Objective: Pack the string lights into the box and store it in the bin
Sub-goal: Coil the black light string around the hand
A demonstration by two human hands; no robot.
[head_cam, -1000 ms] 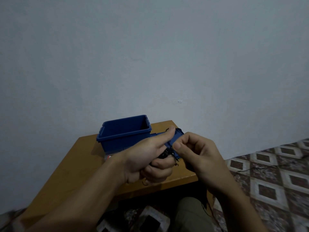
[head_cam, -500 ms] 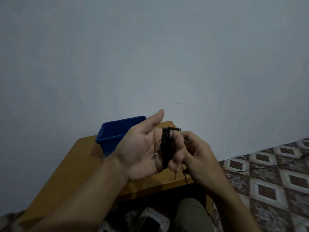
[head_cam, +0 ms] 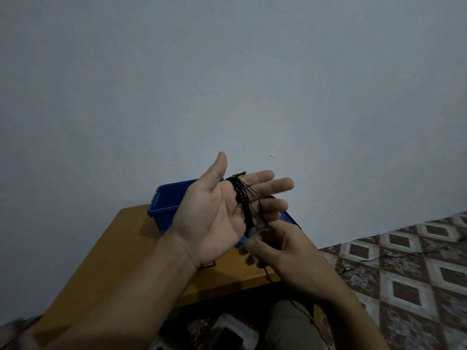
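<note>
My left hand (head_cam: 212, 218) is raised palm up with straight fingers, and the black string lights (head_cam: 242, 198) are wound in a coil round the base of those fingers. Just below it, my right hand (head_cam: 285, 251) has curled fingers that pinch a loose strand of the wire, and the strand's tail hangs down past the table edge. A flat blue box (head_cam: 289, 218) lies on the table behind both hands and is mostly hidden. The open blue bin (head_cam: 171, 198) stands on the table behind my left hand, and its inside is not visible.
The wooden table (head_cam: 121, 243) stands against a plain pale wall. To the right is a patterned tiled floor with a thin black wire (head_cam: 379, 258) trailing across it. My knee (head_cam: 285, 322) shows below the table's front edge.
My left hand has opened from a grip to a flat palm-up pose with the coil round its fingers. My right hand has dropped lower, drawing the strand down.
</note>
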